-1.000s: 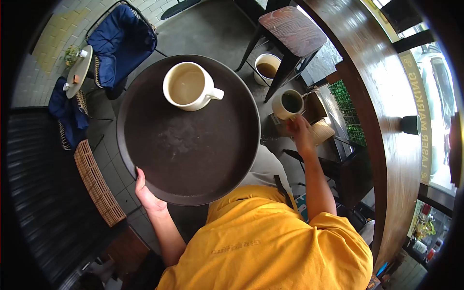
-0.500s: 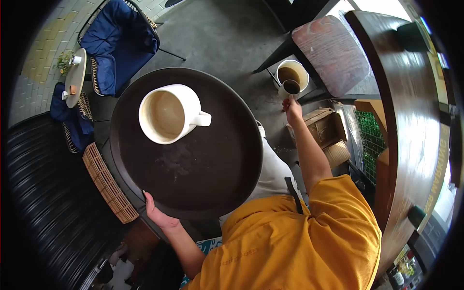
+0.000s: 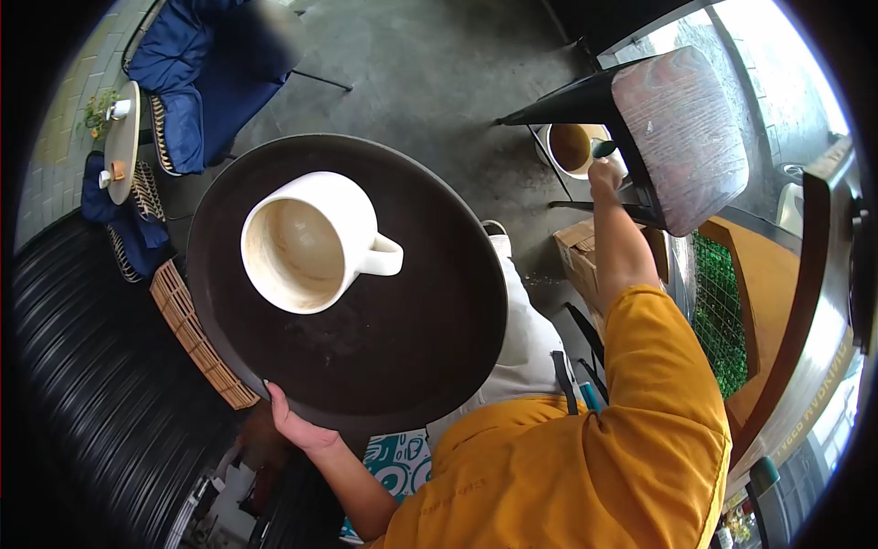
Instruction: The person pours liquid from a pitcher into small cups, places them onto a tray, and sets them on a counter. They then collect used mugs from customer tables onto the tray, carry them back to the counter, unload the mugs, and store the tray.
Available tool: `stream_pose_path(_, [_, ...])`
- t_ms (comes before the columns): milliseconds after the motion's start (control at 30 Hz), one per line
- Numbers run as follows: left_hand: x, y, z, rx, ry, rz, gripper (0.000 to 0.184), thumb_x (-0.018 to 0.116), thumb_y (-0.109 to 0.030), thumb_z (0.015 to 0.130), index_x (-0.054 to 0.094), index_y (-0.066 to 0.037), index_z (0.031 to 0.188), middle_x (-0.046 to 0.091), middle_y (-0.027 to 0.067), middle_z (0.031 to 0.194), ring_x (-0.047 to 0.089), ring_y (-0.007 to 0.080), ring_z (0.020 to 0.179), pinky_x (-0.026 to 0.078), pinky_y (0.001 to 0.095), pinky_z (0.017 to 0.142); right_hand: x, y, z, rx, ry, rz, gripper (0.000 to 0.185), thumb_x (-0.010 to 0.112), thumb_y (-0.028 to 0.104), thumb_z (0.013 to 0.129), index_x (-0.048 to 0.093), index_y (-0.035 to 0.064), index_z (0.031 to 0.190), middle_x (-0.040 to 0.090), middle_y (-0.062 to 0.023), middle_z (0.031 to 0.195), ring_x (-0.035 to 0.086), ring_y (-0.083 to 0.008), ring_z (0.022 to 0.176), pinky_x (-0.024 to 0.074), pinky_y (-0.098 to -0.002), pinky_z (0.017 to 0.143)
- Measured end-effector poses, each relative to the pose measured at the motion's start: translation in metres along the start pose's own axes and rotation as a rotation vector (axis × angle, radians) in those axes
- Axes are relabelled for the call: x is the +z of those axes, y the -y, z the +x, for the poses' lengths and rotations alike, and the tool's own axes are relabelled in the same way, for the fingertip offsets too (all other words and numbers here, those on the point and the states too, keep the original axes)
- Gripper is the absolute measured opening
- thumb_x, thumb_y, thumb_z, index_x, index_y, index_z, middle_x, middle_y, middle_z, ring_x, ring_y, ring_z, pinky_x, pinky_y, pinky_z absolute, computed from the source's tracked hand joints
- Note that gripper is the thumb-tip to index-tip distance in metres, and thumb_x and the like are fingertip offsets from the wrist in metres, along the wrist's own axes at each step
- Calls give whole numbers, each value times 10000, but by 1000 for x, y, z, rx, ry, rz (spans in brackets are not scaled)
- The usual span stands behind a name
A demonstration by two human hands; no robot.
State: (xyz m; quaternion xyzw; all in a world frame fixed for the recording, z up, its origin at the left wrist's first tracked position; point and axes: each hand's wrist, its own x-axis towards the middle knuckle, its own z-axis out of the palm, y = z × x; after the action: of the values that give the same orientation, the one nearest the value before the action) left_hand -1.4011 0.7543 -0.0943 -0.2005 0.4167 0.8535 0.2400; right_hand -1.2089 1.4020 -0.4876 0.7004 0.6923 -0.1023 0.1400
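My left hand (image 3: pixel 299 426) grips the near-left rim of a round dark brown tray (image 3: pixel 402 357), thumb along the edge and the other fingers hidden beneath. On the tray stands a large white mug (image 3: pixel 340 220), its handle to the right and brownish stains inside. My right arm reaches down to the right, where my right hand (image 3: pixel 604 176) holds a small cup (image 3: pixel 600 148) with a dark inside. The cup is over the right side of a white bucket (image 3: pixel 545 145) of brown liquid; whether it touches the rim I cannot tell.
A stool (image 3: pixel 681 137) stands over the bucket's right side. Below it is a cardboard box (image 3: pixel 576 247). At upper left are a blue cushioned chair (image 3: pixel 187 110) and a small round table (image 3: pixel 122 146) with cups. A wooden counter (image 3: pixel 791 339) runs along the right.
The view has shifted, bringing the stool further right and the counter lower. My right hand has moved up and right with the cup, which is now tilted differently. The mug stays on the tray.
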Motion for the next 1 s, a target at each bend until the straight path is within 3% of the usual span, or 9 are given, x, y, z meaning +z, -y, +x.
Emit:
stream_pose_path(67, [1,33,-11,5,-34,14,492,410,-319,1039,427,-10,1422,497,137,1426,502,327,1271,375,481,1084,-43,-5,-21,146,-49,129,451,411,354,968,682,50,1161,657,-155,1231,616,-308,1171,464,-405,986])
stream_pose_path(100, [-1,31,-8,-9,-45,3,495,411,-323,1039,428,-9,1421,496,137,1428,499,328,1273,370,482,1088,-45,-3,-19,67,-106,5,379,523,320,909,702,63,1123,667,-158,1209,668,-293,1080,525,-407,902])
stream_pose_path(233, [-3,19,1,-22,-65,2,504,409,-332,1039,423,-11,1427,487,137,1438,491,331,1282,358,486,1096,-52,-3,-26,34,-184,-33,326,559,251,881,712,40,1077,685,-159,1171,680,-302,1054,543,-403,870])
stream_pose_path(567, [6,36,-9,8,-92,11,508,415,-345,1036,431,-14,1420,500,140,1426,500,329,1274,358,482,1096,-7,-50,22,-125,-502,-204,325,470,216,926,708,104,1118,671,-146,1199,651,-308,1114,523,-406,922])
stream_pose_path(633, [4,36,-10,9,-87,15,495,438,-314,1029,436,0,1413,507,140,1419,505,328,1270,363,471,1096,-11,-43,20,-168,-337,-143,381,413,282,949,697,109,1135,659,-122,1226,657,-317,1087,517,-423,924])
stream_pose_path(700, [0,35,-10,35,-93,-7,493,454,-309,1023,444,2,1406,517,140,1409,509,326,1266,366,469,1093,-6,-41,20,-47,-295,284,457,414,387,947,673,68,1147,714,-144,1042,673,-341,973,506,-426,876])
stream_pose_path(733, [-1,36,-11,31,-94,-17,491,470,-305,1017,451,3,1399,526,140,1399,513,323,1261,368,466,1091,-39,-27,-13,-60,-139,606,416,479,396,948,696,46,1007,709,-136,833,687,-292,796,532,-395,724])
stream_pose_path(800, [1,33,-14,47,-99,-67,485,493,-303,1008,468,-1,1387,540,135,1384,521,319,1251,380,457,1079,-22,-21,-10,260,243,1546,336,521,304,1013,543,69,774,485,-32,612,485,-142,479,439,-274,456])
stream_pose_path(1000, [-11,23,-30,50,-64,-131,464,509,-297,1002,490,-17,1371,561,117,1358,546,305,1219,412,435,1043,-22,-45,-106,-83,650,1381,384,370,326,1060,514,39,850,567,-80,748,537,-176,642,455,-290,607])
